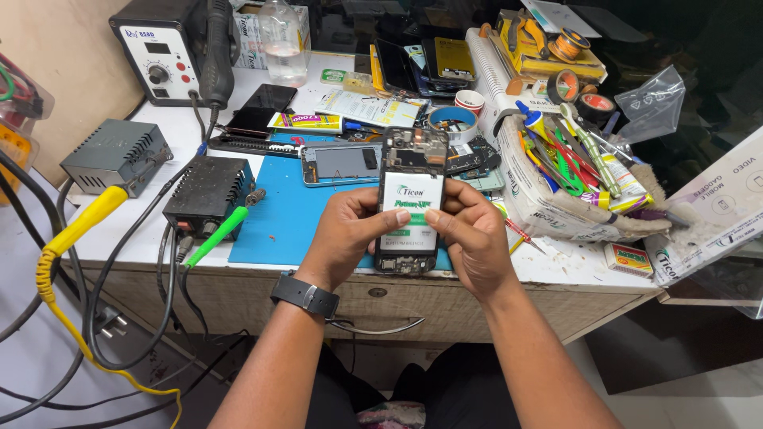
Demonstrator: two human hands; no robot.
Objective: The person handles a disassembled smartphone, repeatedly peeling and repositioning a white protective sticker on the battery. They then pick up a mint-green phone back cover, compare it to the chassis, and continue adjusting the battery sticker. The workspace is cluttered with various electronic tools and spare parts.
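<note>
Opened phone [411, 202], back cover off and white-and-green battery exposed, held upright at centre frame above the blue work mat [278, 214]. The left hand [346, 234] and right hand [469, 234] grip its two long edges, both thumbs pressing on the battery, apparently to steady the frame. A soldering station [208, 195] sits at left.

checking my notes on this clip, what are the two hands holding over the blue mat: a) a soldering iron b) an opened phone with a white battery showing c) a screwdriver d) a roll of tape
b: the left hand and right hand together grip an opened phone, back cover off, with a white battery showing, both thumbs pressed on it above the blue mat.
</note>
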